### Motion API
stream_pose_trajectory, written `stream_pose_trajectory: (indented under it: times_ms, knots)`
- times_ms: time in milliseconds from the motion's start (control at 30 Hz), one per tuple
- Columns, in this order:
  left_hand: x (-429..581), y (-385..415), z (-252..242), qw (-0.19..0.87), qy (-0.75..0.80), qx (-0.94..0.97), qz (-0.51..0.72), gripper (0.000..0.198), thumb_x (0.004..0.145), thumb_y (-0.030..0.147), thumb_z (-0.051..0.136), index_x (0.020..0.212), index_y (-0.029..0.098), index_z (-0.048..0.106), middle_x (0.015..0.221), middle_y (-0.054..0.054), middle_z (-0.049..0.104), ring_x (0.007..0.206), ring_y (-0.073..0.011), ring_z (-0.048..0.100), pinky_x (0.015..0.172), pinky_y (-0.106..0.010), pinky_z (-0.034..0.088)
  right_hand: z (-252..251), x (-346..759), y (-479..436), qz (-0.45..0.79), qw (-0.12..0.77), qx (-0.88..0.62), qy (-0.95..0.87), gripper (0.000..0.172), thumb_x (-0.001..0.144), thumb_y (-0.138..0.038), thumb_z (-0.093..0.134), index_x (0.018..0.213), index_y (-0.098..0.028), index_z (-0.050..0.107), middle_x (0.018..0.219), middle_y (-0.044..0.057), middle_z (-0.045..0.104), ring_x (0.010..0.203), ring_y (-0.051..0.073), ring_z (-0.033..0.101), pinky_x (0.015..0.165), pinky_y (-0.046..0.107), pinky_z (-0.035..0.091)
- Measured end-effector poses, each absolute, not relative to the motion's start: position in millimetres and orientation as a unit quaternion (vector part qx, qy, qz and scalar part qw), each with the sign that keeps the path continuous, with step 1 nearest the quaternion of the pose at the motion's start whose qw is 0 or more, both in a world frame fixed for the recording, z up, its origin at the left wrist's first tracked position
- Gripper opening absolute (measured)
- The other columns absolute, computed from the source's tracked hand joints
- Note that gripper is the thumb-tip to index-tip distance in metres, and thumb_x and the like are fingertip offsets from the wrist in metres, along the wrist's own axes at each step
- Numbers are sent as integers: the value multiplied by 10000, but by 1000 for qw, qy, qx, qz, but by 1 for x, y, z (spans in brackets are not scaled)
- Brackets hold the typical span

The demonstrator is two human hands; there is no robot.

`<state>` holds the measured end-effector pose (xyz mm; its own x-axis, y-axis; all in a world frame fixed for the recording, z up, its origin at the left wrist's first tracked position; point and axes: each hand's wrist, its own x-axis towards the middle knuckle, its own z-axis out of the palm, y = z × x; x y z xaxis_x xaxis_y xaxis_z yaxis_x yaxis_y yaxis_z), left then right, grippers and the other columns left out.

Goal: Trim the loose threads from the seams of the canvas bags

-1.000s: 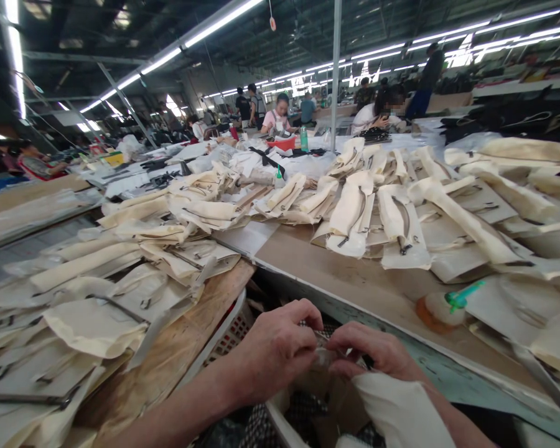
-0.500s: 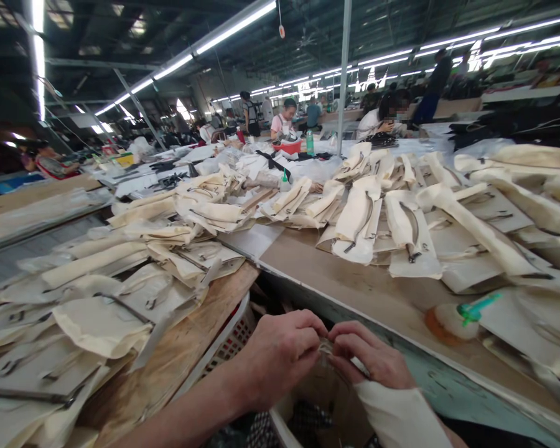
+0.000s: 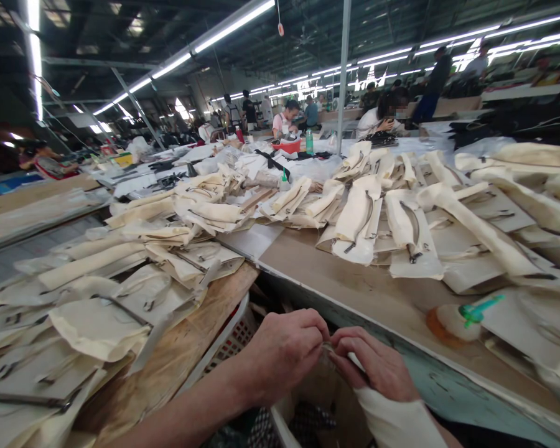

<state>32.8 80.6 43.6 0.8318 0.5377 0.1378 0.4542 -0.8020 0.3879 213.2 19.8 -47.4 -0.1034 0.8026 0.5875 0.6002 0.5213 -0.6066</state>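
My left hand (image 3: 287,351) and my right hand (image 3: 376,361) meet low in the middle, fingertips pinched together over the space in front of me. Between them is a small pale scrap, mostly hidden by the fingers; its kind cannot be made out. A cream cloth cover (image 3: 399,420) wraps my right wrist. Below the hands is an open container with dark checked cloth (image 3: 310,420) inside. Right of my right hand stands a glue bottle (image 3: 455,323) with a green nozzle and brownish contents.
Cream fabric pieces with zippers (image 3: 410,233) lie heaped across the brown table (image 3: 317,267). More pieces (image 3: 98,323) cover the wooden board on the left. A white plastic basket (image 3: 233,333) stands beside my left arm. Several people work at tables farther back.
Both hands stay pinched at almost the same place, with only slight shifts of the fingers. The pieces on the tables have not moved.
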Motion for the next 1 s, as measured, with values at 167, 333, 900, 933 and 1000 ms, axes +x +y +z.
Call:
stream_pose_trajectory:
  times_ms: [167,333,900,933,1000]
  knots:
    - [34,83,40,168,248,947,119,123,901,107,523,855,141,632,957,-27,677,843,-133,634,710,-201,462,-49,213,21,117,472,-480,-730,208,958,-266,473,779,-211,564,808,48,670,696,142,645,633,213,516]
    - [37,86,35,162,239,951,109,133,910,116,506,877,140,632,944,-31,677,847,-138,634,722,-206,473,-52,215,21,125,480,-482,-722,227,964,-279,464,779,-212,575,805,51,675,700,145,649,639,215,523]
    - [43,99,37,313,323,885,118,120,745,58,608,724,157,545,727,29,647,628,-99,552,568,-179,369,-50,213,26,269,489,-563,-609,249,847,-426,582,751,-262,421,721,11,727,874,232,712,884,386,563]
    - [44,98,38,331,338,873,120,140,733,58,618,747,163,526,727,37,651,620,-96,545,555,-175,363,-48,213,25,280,488,-573,-596,264,831,-433,591,761,-267,397,736,18,737,922,244,707,862,385,570]
    - [46,97,40,354,357,856,119,178,722,63,630,798,171,510,730,47,654,620,-96,545,550,-170,366,-46,212,23,295,487,-588,-575,293,805,-441,596,755,-274,360,744,29,747,979,263,694,848,395,566]
